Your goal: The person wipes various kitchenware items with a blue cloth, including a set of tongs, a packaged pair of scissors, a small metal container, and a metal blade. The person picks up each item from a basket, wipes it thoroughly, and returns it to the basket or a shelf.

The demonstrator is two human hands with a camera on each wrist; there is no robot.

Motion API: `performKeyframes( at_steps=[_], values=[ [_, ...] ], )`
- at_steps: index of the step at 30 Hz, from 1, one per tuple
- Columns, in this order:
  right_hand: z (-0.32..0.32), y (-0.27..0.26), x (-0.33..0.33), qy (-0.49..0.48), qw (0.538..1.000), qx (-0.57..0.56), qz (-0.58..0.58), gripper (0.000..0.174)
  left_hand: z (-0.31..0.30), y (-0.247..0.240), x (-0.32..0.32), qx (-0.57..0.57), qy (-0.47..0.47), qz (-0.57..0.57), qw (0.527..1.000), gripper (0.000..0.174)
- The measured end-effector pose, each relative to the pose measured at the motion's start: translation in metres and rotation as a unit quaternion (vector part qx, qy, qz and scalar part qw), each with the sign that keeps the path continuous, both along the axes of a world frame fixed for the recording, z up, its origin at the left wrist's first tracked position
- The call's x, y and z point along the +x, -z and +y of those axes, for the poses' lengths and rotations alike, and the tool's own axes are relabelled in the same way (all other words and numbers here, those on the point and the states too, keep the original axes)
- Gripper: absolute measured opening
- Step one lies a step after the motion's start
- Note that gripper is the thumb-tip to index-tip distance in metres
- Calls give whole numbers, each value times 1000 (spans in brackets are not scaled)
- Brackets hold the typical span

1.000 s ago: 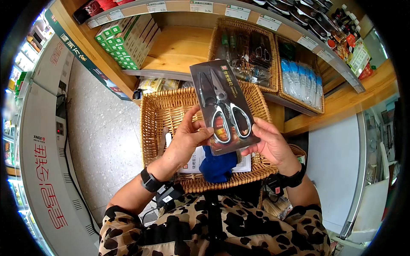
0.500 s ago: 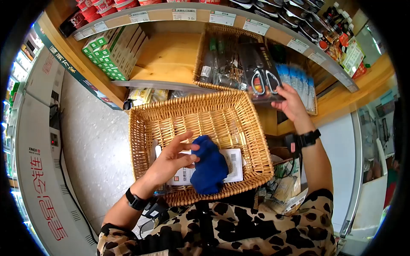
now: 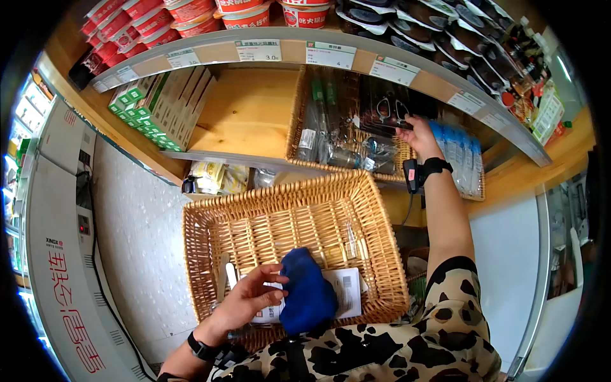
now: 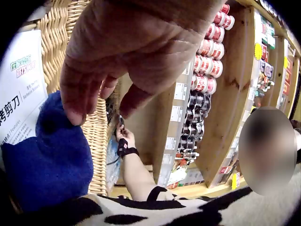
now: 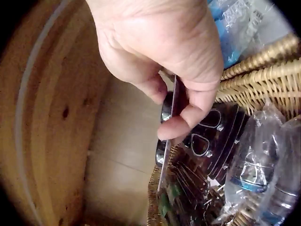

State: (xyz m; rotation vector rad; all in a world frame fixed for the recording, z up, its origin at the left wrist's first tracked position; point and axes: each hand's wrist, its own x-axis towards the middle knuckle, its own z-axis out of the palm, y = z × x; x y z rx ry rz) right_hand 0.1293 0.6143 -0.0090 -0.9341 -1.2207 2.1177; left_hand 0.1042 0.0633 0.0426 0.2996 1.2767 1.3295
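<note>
My right hand pinches the lower edge of a carded pair of scissors, held over a wicker basket on the shelf. Edge-on in the right wrist view, the scissors card sits between thumb and fingers. More packs of scissors lie in that basket beside it. My left hand, fingers relaxed, hovers beside a bunched blue cloth and holds nothing. The cloth lies over a white printed card in the larger wicker basket before me.
Blue-topped packets fill a basket to the right. Green-and-white boxes are stacked at the shelf's left. A price-tag rail curves above the opening, under red tubs. A white freezer stands at left.
My right hand has carried the scissors away from both-hands' hold, forward and right to the shelf basket. The left hand has let go and come down beside the blue cloth.
</note>
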Motion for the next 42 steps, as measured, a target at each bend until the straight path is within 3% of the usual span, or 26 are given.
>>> performKeyframes(
  at_steps=[9,13,17,21,25,28,31,34,37,39,42],
  values=[
    [59,48,-33,42,998,2,-57,19,12,19,-6,-53,19,-31,998,49],
    [58,54,-30,47,994,92,-46,22,12,23,-5,-60,23,-29,997,48],
    [45,46,-35,69,954,226,-182,34,13,21,-5,-63,25,-31,997,48],
    [47,46,-39,30,845,374,-382,44,10,24,-4,-54,20,-35,998,48],
    [52,53,-39,-11,689,533,-492,44,10,24,-4,-49,23,-31,998,48],
    [8,22,-34,5,557,621,-552,44,10,24,-4,-45,26,-18,998,49],
    [-13,8,-32,-20,523,638,-565,49,11,23,-3,-47,31,-6,998,49],
    [-4,15,-27,-107,579,586,-556,50,11,22,-2,-41,33,10,999,48],
    [24,34,-23,-112,595,575,-550,48,7,22,0,-29,27,34,999,50],
    [8,19,-11,-81,632,602,-481,39,7,19,3,-34,40,90,995,49],
    [-33,-29,12,-160,750,533,-358,13,8,7,5,-51,92,190,976,49]
  ],
)
